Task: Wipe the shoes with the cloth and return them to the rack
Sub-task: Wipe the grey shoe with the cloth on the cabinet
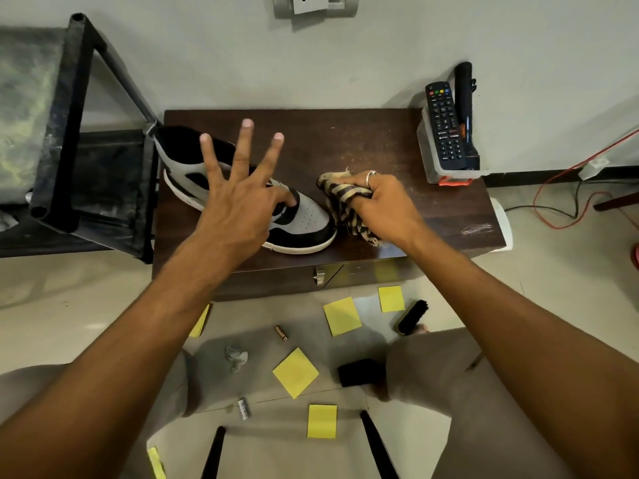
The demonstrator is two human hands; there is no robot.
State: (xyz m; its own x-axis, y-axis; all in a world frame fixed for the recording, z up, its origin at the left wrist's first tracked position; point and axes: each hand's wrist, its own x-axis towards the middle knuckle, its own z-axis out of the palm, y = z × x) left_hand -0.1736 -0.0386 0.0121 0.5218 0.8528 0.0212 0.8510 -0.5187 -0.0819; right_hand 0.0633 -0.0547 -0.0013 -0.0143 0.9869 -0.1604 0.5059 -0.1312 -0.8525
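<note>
On the table (380, 140), our splayed left hand (238, 198) should pin the shoe (307, 216) while our right hand (387, 202), clutching the cloth (340, 202), rubs.

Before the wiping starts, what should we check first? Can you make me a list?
1. Cloth in hand: the right hand grips the striped cloth. Ok.
2. Shoe standing flat: the shoe sits on its sole on the table. Ok.
3. Shoe held steady: the left hand has its fingers spread above the shoe, and only one digit reaches down to it. Not ok.
4. Cloth touching the shoe: it is right beside the toe, but contact is unclear. Cannot tell.
5. Rack close by: the rack stands just left of the table. Ok.
6. Second shoe: none in view. Cannot tell.
</note>
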